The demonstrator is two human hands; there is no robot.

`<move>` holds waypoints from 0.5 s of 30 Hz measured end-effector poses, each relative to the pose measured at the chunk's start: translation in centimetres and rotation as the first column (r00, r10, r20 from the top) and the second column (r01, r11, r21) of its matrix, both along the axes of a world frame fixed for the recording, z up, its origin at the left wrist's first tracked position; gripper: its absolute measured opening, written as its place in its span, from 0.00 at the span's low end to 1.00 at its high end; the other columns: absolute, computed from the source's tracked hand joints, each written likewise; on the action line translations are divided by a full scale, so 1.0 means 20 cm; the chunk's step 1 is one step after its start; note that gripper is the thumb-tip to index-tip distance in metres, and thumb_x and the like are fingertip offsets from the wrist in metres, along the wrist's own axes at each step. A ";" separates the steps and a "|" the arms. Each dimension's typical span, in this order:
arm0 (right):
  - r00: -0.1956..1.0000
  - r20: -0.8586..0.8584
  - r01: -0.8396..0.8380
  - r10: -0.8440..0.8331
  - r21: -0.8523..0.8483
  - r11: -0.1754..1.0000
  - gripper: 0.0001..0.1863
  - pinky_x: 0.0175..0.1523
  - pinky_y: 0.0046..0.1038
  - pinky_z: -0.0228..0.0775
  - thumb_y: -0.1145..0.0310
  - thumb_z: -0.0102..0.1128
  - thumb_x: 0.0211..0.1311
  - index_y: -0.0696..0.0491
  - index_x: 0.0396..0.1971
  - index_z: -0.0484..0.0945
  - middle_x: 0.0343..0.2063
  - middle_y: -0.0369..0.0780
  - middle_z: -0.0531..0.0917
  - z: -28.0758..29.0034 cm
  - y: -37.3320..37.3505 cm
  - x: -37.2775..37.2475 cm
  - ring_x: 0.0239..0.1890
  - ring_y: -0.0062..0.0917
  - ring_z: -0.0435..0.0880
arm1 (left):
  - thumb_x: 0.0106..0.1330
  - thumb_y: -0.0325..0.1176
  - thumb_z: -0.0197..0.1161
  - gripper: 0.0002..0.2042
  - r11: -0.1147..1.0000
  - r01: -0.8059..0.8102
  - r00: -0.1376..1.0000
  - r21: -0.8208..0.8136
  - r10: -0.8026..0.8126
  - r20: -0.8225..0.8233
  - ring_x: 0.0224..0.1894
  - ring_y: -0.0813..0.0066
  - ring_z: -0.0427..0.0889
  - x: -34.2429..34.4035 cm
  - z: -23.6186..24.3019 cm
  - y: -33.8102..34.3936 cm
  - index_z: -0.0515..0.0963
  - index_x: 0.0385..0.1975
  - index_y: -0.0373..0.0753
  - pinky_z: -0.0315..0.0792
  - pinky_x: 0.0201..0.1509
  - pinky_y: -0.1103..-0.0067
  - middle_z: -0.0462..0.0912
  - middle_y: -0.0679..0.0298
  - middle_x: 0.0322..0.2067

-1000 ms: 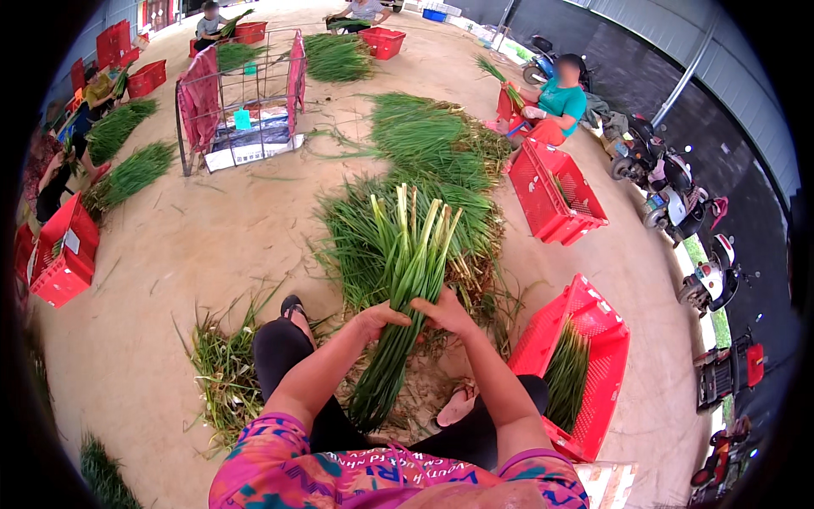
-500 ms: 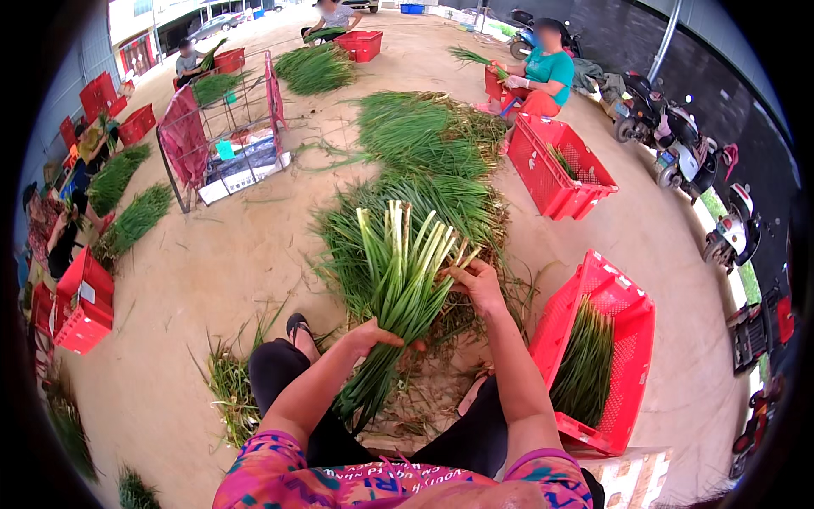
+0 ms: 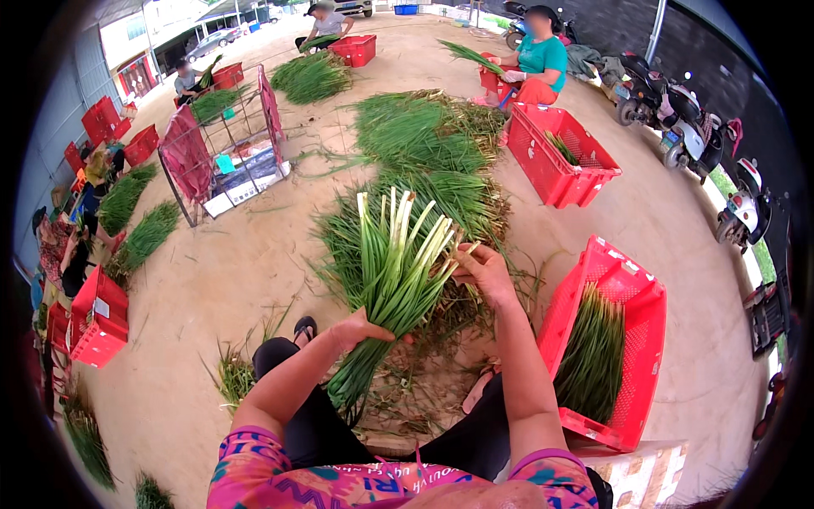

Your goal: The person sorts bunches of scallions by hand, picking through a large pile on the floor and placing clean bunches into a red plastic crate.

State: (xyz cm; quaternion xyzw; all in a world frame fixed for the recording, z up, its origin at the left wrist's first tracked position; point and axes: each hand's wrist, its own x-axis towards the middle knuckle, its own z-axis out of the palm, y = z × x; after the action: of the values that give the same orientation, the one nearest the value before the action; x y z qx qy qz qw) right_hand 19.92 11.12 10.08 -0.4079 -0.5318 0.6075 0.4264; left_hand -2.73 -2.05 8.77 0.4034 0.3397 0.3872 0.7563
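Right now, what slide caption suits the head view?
Left hand grips long green stalks, right hand at their pale ends, red crate alongside.

Count, head view.
- Wearer's hands: 2, left hand [image 3: 366, 327] and right hand [image 3: 485, 274].
- Held bundle of green stalks [image 3: 388, 293]: 1.
- Co-workers [image 3: 544, 58]: 5 visible.
- Red crates [image 3: 642, 366]: at least 7; those at far left overlap, exact total unclear.
- Wire-frame rack [image 3: 176, 189]: 1.
- Blue bin [image 3: 406, 10]: 1.
- Parked two-wheelers [image 3: 691, 142], right side: at least 4.
- Stalk heaps [image 3: 415, 136] on floor: several, merging, no firm count.
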 end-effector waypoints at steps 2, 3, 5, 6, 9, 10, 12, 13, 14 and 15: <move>0.974 0.164 0.123 -0.154 0.186 0.975 0.12 0.27 0.19 0.69 0.70 0.60 0.47 0.59 0.31 0.73 0.22 0.38 0.78 0.01 0.01 -0.01 0.24 0.19 0.77 | 0.44 0.17 0.57 0.23 1.000 -0.006 1.000 -0.014 0.006 -0.023 0.39 0.66 0.77 -0.02 -0.01 0.00 0.67 0.45 0.31 0.68 0.44 0.76 0.76 0.54 0.37; 0.943 0.230 0.165 -0.240 0.305 0.938 0.12 0.26 0.19 0.68 0.69 0.61 0.47 0.59 0.31 0.73 0.21 0.37 0.78 0.02 0.01 -0.02 0.22 0.18 0.76 | 0.44 0.17 0.57 0.23 1.000 -0.013 0.999 -0.021 0.012 -0.039 0.39 0.66 0.77 -0.04 -0.04 0.00 0.67 0.45 0.31 0.68 0.44 0.76 0.76 0.54 0.37; 0.837 0.337 0.210 -0.431 0.530 0.822 0.11 0.25 0.19 0.66 0.69 0.61 0.46 0.57 0.31 0.75 0.18 0.37 0.77 0.03 -0.02 -0.03 0.19 0.16 0.74 | 0.44 0.17 0.57 0.23 0.999 -0.018 0.998 -0.041 0.016 -0.062 0.39 0.66 0.77 -0.06 -0.10 0.00 0.66 0.45 0.32 0.68 0.44 0.76 0.75 0.55 0.38; 0.910 0.249 0.175 -0.332 0.494 0.852 0.12 0.25 0.21 0.66 0.69 0.61 0.46 0.56 0.33 0.75 0.17 0.37 0.77 -0.01 -0.01 -0.07 0.18 0.17 0.73 | 0.44 0.17 0.57 0.24 0.999 -0.023 0.997 -0.049 0.019 -0.077 0.39 0.66 0.77 -0.08 -0.12 0.01 0.66 0.46 0.32 0.68 0.44 0.76 0.75 0.55 0.38; 0.897 0.409 -0.004 -0.165 0.380 0.925 0.15 0.25 0.22 0.66 0.68 0.61 0.45 0.56 0.35 0.75 0.16 0.39 0.76 -0.02 -0.05 -0.17 0.17 0.20 0.73 | 0.44 0.16 0.58 0.24 0.995 -0.047 0.998 -0.087 0.043 -0.043 0.40 0.66 0.77 -0.04 -0.15 0.00 0.66 0.46 0.33 0.68 0.45 0.75 0.75 0.57 0.38; 0.866 0.452 0.003 -0.213 0.422 0.906 0.16 0.27 0.25 0.67 0.66 0.61 0.43 0.57 0.33 0.74 0.16 0.40 0.76 -0.03 -0.05 -0.20 0.19 0.24 0.75 | 0.44 0.16 0.58 0.25 0.993 -0.063 0.998 -0.098 0.060 -0.031 0.40 0.66 0.77 -0.04 -0.15 0.00 0.66 0.46 0.33 0.67 0.45 0.75 0.75 0.57 0.38; 0.774 0.572 -0.005 -0.271 0.433 0.901 0.16 0.29 0.27 0.67 0.64 0.61 0.42 0.58 0.32 0.74 0.16 0.40 0.76 -0.03 -0.04 -0.22 0.21 0.27 0.76 | 0.43 0.16 0.58 0.25 0.996 -0.054 0.998 -0.071 0.052 -0.021 0.40 0.66 0.76 -0.02 -0.17 0.00 0.66 0.46 0.33 0.67 0.45 0.75 0.75 0.58 0.38; 0.724 0.621 -0.006 -0.301 0.443 0.897 0.16 0.30 0.28 0.67 0.64 0.61 0.42 0.58 0.31 0.74 0.16 0.40 0.76 -0.03 -0.03 -0.23 0.22 0.29 0.76 | 0.43 0.16 0.58 0.25 0.997 -0.048 0.999 -0.053 0.047 -0.022 0.40 0.66 0.76 -0.02 -0.18 0.00 0.66 0.46 0.33 0.67 0.45 0.75 0.75 0.58 0.38; 0.712 0.628 0.004 -0.314 0.444 0.896 0.14 0.32 0.32 0.67 0.62 0.60 0.41 0.56 0.26 0.74 0.17 0.42 0.77 -0.04 -0.02 -0.24 0.24 0.33 0.77 | 0.43 0.16 0.58 0.25 0.997 -0.046 0.999 -0.054 0.047 0.017 0.40 0.66 0.77 -0.03 -0.20 0.00 0.66 0.46 0.33 0.67 0.45 0.75 0.75 0.58 0.38; 0.696 0.648 -0.023 -0.309 0.451 0.892 0.13 0.32 0.32 0.67 0.62 0.60 0.41 0.56 0.24 0.74 0.18 0.42 0.77 -0.05 -0.02 -0.24 0.25 0.33 0.77 | 0.43 0.16 0.58 0.25 0.998 -0.044 0.999 -0.032 0.044 -0.002 0.40 0.67 0.77 -0.03 -0.21 0.00 0.66 0.46 0.33 0.67 0.44 0.75 0.75 0.58 0.38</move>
State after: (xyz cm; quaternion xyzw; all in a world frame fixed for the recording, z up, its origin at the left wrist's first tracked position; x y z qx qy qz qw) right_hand 15.05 10.71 9.05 -0.5464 -0.7380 0.2382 0.3163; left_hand -3.42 -2.04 4.59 0.3837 0.3553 0.3979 0.7538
